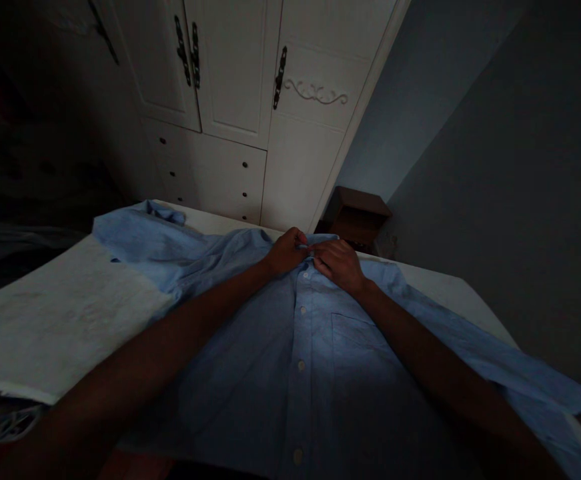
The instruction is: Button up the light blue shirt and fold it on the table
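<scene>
The shirt (pixel 250 360) lies on the table (pixel 70 320), with its collar (pixel 323 237) near the far edge, one sleeve (pixel 140 230) out to the left and the other sleeve (pixel 510 363) out to the right. Its buttons (pixel 301 365) run down the middle, with a pocket (pixel 353 330) to their right, and the left hand (pixel 286 252) and right hand (pixel 339 263) meet at the collar. Behind the table is a wardrobe (pixel 235 73), with a small cabinet (pixel 360 203) and then a wall (pixel 510 173) to its right.
</scene>
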A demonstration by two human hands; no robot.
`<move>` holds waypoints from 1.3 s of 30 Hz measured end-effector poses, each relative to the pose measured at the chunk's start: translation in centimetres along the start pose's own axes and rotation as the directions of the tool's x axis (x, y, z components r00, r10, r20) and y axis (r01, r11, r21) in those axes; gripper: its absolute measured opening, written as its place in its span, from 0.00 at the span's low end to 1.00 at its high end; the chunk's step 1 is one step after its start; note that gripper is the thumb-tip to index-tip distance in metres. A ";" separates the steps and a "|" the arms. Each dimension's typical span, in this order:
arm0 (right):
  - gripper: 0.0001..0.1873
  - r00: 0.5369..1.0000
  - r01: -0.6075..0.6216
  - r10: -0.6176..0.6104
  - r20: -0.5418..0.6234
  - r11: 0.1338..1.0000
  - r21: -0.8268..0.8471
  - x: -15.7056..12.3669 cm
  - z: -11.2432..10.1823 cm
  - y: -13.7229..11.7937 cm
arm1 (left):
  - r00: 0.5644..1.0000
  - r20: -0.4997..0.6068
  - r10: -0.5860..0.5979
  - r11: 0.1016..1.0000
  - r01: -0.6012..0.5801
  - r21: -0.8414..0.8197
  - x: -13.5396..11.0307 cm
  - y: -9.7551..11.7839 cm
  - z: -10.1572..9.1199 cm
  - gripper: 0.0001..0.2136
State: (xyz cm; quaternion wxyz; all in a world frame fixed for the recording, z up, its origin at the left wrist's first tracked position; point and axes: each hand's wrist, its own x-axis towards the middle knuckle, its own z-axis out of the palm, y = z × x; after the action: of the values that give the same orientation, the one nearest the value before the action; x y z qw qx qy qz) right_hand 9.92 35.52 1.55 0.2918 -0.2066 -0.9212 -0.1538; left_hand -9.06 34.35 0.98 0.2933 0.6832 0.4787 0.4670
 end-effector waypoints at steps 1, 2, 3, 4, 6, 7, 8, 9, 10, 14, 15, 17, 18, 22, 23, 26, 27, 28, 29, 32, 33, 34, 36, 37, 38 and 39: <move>0.09 1.000 0.000 0.000 0.005 1.000 -0.003 0.0 0.0 0.0 | 1.000 0.002 -0.007 1.000 0.007 -0.003 0.0 0.1 0.0 0.09; 0.09 1.000 0.003 -0.003 0.009 1.000 -0.010 0.0 -0.1 0.0 | 1.000 0.001 -0.010 1.000 0.010 -0.003 -0.1 0.1 0.0 0.09; 0.10 1.000 0.009 -0.009 0.011 1.000 -0.021 0.0 -0.1 0.0 | 1.000 0.000 -0.009 1.000 0.009 -0.001 -0.1 0.2 0.0 0.10; 0.10 1.000 0.020 -0.020 0.012 0.999 -0.034 0.0 -0.1 0.0 | 1.000 -0.004 -0.004 1.000 0.004 0.003 -0.2 0.3 0.1 0.10; 0.10 0.999 0.047 -0.047 0.008 0.997 -0.066 0.0 -0.1 0.0 | 1.000 -0.023 0.004 1.000 -0.003 0.016 -0.3 0.5 0.1 0.10; 0.10 0.998 0.060 -0.059 0.010 0.995 -0.080 0.0 -0.1 0.0 | 0.999 -0.035 -0.002 1.000 0.003 0.020 -0.4 0.6 0.2 0.10; 0.11 0.997 0.071 -0.070 0.013 0.993 -0.090 0.0 -0.1 0.0 | 0.999 -0.045 -0.015 1.000 0.016 0.022 -0.4 0.6 0.2 0.10; 0.11 0.997 0.081 -0.080 0.017 0.992 -0.095 0.0 -0.1 0.1 | 0.998 -0.054 -0.028 0.999 0.029 0.023 -0.4 0.7 0.3 0.11; 0.11 0.996 0.089 -0.088 0.015 0.991 -0.098 0.0 -0.1 0.1 | 0.997 -0.061 -0.039 0.999 0.041 0.023 -0.4 0.7 0.4 0.11; 0.10 0.995 0.095 -0.096 -0.017 0.992 -0.077 0.2 -0.2 0.1 | 0.998 -0.050 -0.035 0.999 0.035 0.010 -0.3 0.5 0.5 0.10; 0.10 0.996 0.091 -0.092 -0.017 0.994 -0.066 0.3 -0.2 0.1 | 0.999 -0.038 -0.038 0.999 0.038 -0.004 -0.3 0.4 0.5 0.10; 0.10 0.996 0.084 -0.085 -0.004 0.995 -0.051 0.4 -0.2 0.1 | 0.998 0.001 -0.056 0.998 0.056 -0.040 -0.2 0.2 0.5 0.11; 0.10 0.997 0.083 -0.083 0.003 0.995 -0.051 0.4 -0.2 0.1 | 0.998 0.024 -0.062 0.996 0.063 -0.054 -0.1 0.0 0.6 0.12; 0.09 0.997 0.077 -0.076 0.022 0.995 -0.063 0.4 0.0 0.1 | 0.997 0.068 -0.043 0.999 0.044 -0.012 0.0 -0.5 0.9 0.14; 0.09 0.997 0.072 -0.071 0.023 0.996 -0.057 0.4 0.0 0.1 | 0.998 0.062 -0.032 0.999 0.030 0.029 0.0 -0.6 1.0 0.14; 0.08 0.998 0.055 -0.055 0.009 0.998 -0.031 0.3 0.2 0.2 | 0.997 0.075 0.032 0.982 -0.045 0.181 -0.2 -0.3 1.0 0.16; 0.07 0.999 0.049 -0.049 -0.001 0.999 -0.024 0.3 0.2 0.2 | 0.993 0.100 0.070 0.966 -0.092 0.241 -0.3 -0.1 0.9 0.16; 0.07 0.999 0.041 -0.041 -0.016 0.999 -0.020 0.3 0.3 0.2 | 0.985 0.132 0.113 0.939 -0.149 0.310 -0.5 0.3 0.8 0.16; 0.07 0.999 0.029 -0.029 -0.034 0.999 -0.016 0.2 0.3 0.2 | 0.974 0.161 0.159 0.898 -0.210 0.388 -0.7 0.7 0.6 0.16; 0.06 0.995 -0.024 0.023 -0.092 1.000 -0.006 0.0 0.5 0.4 | 0.937 0.155 0.313 0.709 -0.339 0.618 -1.7 2.2 -0.1 0.14; 0.06 0.993 -0.042 0.041 -0.114 0.999 0.000 -0.1 0.5 0.4 | 0.921 0.138 0.365 0.651 -0.358 0.669 -2.0 2.6 -0.4 0.13; 0.05 0.989 -0.057 0.058 -0.133 0.998 0.008 -0.1 0.6 0.5 | 0.903 0.129 0.411 0.606 -0.376 0.701 -2.4 3.0 -0.5 0.13; 0.04 0.984 -0.077 0.082 -0.158 0.996 0.036 -0.3 0.6 0.6 | 0.874 0.152 0.462 0.558 -0.419 0.716 -3.0 3.5 -0.7 0.13; 0.04 0.983 -0.086 0.093 -0.160 0.995 0.055 -0.3 0.6 0.7 | 0.872 0.170 0.459 0.557 -0.432 0.709 -3.3 3.7 -0.6 0.14; 0.05 0.982 -0.093 0.104 -0.155 0.993 0.073 -0.4 0.6 0.7 | 0.880 0.178 0.440 0.571 -0.428 0.701 -3.5 3.7 -0.5 0.15; 0.06 0.982 -0.102 0.114 -0.148 0.991 0.090 -0.4 0.6 0.7 | 0.897 0.173 0.408 0.597 -0.405 0.692 -3.6 3.7 -0.3 0.16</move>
State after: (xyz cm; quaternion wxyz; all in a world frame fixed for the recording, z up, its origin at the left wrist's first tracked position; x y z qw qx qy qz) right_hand 10.30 36.24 0.97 0.3777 -0.2317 -0.8891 -0.1150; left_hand -8.26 29.59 2.97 -0.1092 0.8321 0.4536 0.3000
